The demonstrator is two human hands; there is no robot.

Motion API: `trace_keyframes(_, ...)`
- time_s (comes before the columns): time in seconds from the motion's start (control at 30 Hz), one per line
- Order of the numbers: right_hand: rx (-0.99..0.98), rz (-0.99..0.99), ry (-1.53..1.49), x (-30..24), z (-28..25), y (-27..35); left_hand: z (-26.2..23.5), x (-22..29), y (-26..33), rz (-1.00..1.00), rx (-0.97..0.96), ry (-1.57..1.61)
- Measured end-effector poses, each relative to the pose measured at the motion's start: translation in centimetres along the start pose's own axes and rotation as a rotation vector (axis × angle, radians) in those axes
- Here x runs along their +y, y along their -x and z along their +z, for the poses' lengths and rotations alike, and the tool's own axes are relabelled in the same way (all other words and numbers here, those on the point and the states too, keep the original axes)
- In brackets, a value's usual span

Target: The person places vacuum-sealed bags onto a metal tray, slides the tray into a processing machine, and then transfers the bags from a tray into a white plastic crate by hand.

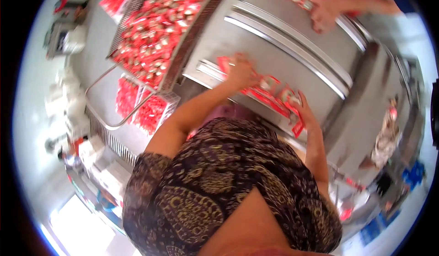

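Observation:
A row of red packets [270, 89] lies along the near edge of a steel work table [274, 50]. My left hand [241, 71] rests on the left end of that row, fingers spread flat over the packets. My right hand [302, 110] grips the right end of the row near the table's edge. The picture is blurred, so single packets are hard to tell apart.
A wire basket [155, 27] heaped with several red packets stands at the left on a metal frame, with a clear bin [151, 112] of more below. Another person's hand [325, 14] reaches onto packets at the table's far side. Machines stand at the left.

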State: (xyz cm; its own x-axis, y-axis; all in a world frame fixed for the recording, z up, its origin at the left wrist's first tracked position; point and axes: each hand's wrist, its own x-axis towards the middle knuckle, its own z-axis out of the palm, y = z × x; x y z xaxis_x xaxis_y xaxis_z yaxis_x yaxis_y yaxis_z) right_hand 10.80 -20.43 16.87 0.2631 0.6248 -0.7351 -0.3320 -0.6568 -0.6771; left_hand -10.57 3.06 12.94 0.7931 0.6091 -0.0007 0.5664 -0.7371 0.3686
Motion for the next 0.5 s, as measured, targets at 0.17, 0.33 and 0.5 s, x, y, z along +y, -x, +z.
trace_keyframes(0.17,-0.109,0.069,-0.215,-3.1,4.5,-2.3,-0.3,1.2,-3.0,-0.015,-0.130,0.126)
trace_keyframes(0.33,-0.109,0.015,-0.681,-4.5,6.0,-3.8,-1.6,2.6,-5.2,-0.104,-0.318,0.577)
trace_keyframes(0.5,-0.129,-0.260,-0.585,-10.6,12.4,-5.5,-5.6,-1.6,-7.8,-0.008,-0.274,0.902)
